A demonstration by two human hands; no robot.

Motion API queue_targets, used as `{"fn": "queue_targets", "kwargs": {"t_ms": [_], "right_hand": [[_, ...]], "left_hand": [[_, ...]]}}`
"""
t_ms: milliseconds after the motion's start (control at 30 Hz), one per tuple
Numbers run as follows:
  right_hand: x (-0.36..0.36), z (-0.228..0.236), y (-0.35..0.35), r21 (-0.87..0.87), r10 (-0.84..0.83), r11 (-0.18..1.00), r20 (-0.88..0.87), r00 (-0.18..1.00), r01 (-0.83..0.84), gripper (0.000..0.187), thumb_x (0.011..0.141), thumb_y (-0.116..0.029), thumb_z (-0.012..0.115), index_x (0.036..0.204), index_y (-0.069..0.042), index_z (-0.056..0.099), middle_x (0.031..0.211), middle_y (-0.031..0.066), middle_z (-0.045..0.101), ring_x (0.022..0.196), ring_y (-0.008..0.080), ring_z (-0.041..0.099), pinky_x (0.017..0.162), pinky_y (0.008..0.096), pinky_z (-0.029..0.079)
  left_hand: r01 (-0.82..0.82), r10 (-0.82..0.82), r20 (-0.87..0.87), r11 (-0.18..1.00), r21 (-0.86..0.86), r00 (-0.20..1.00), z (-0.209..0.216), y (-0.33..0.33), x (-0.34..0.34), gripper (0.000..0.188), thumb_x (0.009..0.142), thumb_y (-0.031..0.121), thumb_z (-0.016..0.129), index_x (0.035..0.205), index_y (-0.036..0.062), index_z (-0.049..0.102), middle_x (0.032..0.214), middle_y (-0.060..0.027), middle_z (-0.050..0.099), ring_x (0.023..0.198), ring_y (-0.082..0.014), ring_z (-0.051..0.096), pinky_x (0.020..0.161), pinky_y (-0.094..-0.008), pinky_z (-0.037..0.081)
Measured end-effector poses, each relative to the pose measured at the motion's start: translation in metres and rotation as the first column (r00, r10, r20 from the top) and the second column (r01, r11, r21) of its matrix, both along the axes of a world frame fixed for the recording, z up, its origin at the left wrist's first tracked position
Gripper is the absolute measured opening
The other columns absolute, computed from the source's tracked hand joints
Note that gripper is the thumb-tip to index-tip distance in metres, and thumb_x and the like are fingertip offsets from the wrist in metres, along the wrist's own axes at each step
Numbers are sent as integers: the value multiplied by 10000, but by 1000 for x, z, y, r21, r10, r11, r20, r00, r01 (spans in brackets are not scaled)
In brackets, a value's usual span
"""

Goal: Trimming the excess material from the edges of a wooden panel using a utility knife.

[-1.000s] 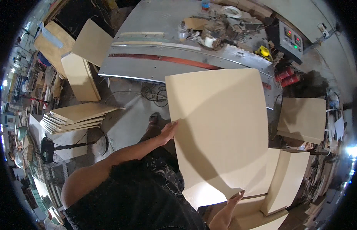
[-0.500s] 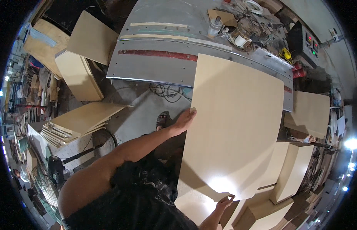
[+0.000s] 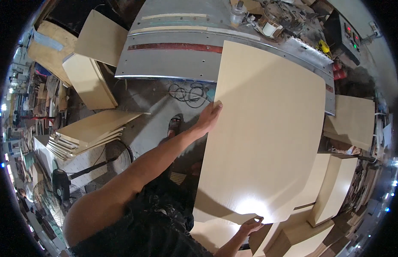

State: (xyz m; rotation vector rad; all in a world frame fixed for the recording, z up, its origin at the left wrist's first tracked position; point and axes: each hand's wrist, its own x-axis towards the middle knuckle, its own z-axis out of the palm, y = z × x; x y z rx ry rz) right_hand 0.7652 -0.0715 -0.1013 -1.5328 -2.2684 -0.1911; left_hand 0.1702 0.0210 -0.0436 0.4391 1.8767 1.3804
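A large pale wooden panel point(image 3: 263, 128) with rounded corners lies flat in front of me, its far end over the front of a grey metal bench point(image 3: 164, 64). My left hand point(image 3: 209, 118) grips its left edge, thumb on top and the fingers hidden underneath. At the near edge, my right hand point(image 3: 251, 224) pinches the panel close to its right corner. A bright glare lies on the surface beside that hand. Below the panel's near edge, more pale board point(image 3: 216, 235) shows.
Several stacked boards point(image 3: 87, 132) lie at the left beside a black fan point(image 3: 61, 184). More panels point(image 3: 90, 81) lean at the far left. Pale wooden pieces point(image 3: 336, 184) stand at the right. A control box point(image 3: 342, 36) sits far right; coiled cable point(image 3: 188, 94) lies on the floor.
The panel's far end has moved farther over the bench and slightly right, with my left hand moving forward along with it. My right hand stays at the near edge. The view has shifted slightly.
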Motion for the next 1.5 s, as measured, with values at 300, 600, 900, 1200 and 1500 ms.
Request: {"fn": "queue_targets", "kwargs": {"t_ms": [300,600,900,1200,1500], "right_hand": [[-123,41,1,-582,-726,684,-482,491,440,333,933,-193,427,975,97,585,958,240,547,868,299,527,745,428,425],[-124,55,-12,-432,-505,834,-349,789,343,252,925,-109,418,1099,72,427,839,192,500,735,284,482,655,418,399],[-52,3,-21,-252,-333,938,-476,814,237,220,866,-103,535,1023,43,483,766,155,478,650,250,479,530,377,403],[-141,67,7,-360,-729,655,-67,682,665,310,892,-209,492,999,73,562,796,211,546,769,322,551,669,416,458],[-226,96,-6,-321,-669,669,132,732,670,307,885,-163,473,1009,108,548,835,228,524,821,370,529,726,470,444]], "left_hand": [[-40,21,313,998,54,949,19,-10,-14,509,942,441,405,1124,-27,490,924,-85,585,859,-165,549,741,-316,446],[42,-65,245,994,100,967,22,13,-18,369,959,359,402,1023,6,489,833,-46,547,752,-120,497,656,-300,417],[-19,3,113,990,138,994,-1,38,-21,454,942,399,413,890,-44,502,697,-121,530,655,-209,504,631,-375,416],[-48,37,108,993,106,993,6,31,-32,465,943,419,418,845,-30,488,680,-84,514,648,-159,479,600,-340,407],[167,-160,99,984,-67,982,32,-3,-99,394,908,364,486,789,-7,542,666,-104,561,642,-179,549,595,-340,430]]}}
